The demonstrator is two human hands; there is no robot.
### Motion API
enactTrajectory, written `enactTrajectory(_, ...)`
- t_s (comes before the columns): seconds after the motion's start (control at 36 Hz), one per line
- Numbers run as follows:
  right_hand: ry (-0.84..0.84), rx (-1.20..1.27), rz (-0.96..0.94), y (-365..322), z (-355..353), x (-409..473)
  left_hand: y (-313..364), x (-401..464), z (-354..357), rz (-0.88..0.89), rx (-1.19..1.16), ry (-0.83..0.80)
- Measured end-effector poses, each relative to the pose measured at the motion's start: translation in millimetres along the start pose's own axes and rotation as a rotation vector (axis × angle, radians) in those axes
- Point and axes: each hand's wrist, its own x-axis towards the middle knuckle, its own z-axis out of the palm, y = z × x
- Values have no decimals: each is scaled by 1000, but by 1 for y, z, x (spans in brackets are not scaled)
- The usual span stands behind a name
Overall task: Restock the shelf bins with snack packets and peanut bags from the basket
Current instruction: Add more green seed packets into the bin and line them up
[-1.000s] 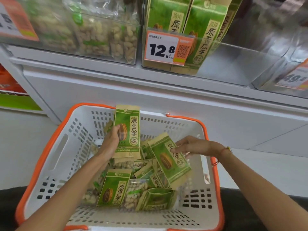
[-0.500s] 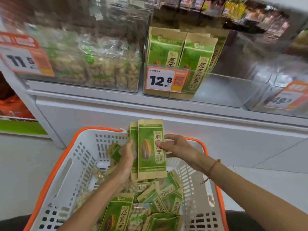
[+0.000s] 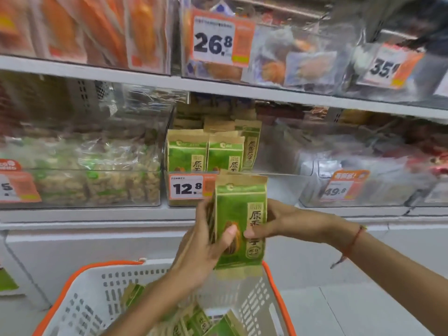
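Green snack packets (image 3: 238,221), a small upright stack, lifted clear of the basket (image 3: 80,282) and now level with the shelf edge, just under the 12.8 price tag (image 3: 186,189). A second back, down among the loose stock in the basket; now up at twelve o'clock from it, square to the bin. Gripped by the left hand (image 3: 206,248) from the nine o'clock side, thumb pressed across the front packet, fingers wrapped behind the stack. Steadied by the right hand (image 3: 281,224) from three o'clock, thumb on the packet face, fingers curled round its far edge. Both hands closed on the same stack.

Straight ahead at twelve: the clear shelf bin (image 3: 278,170), with matching green packets (image 3: 206,154) standing at its left and open room to their right. Looks like the right destination, so only the lift over the front lip and the set-down left for this batch.

At nine o'clock from that bin, peanut bags (image 3: 97,170) in their own clear bin. At three o'clock, another bin behind a 49.8 tag (image 3: 339,187), contents too blurred to name. At six, more green packets (image 3: 201,321) waiting in the basket, so plenty of restocking to go.
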Motion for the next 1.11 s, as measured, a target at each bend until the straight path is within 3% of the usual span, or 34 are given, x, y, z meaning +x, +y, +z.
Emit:
enactTrajectory(0.19,316,-194,-265,-24,-33,-29,54,42,-13,316,243,-44)
enactTrajectory(0.36,683,-438,-652,-34,-49,-39,94,87,-15,742,512,105)
enactTrajectory(0.53,962,-658,-653,-20,-76,-2,96,122,-8,622,746,217)
enactTrajectory(0.67,962,-478,-515,-10,-93,29,101,149,1,466,817,235)
enactTrajectory(0.78,921,-392,-381,-3,-107,47,104,165,4,358,915,156)
enactTrajectory(0.97,687,-192,-149,-3,-128,83,98,194,0,139,1203,31)
enactTrajectory(1.11,484,-216,82,-6,-132,101,90,209,0,73,1267,53)
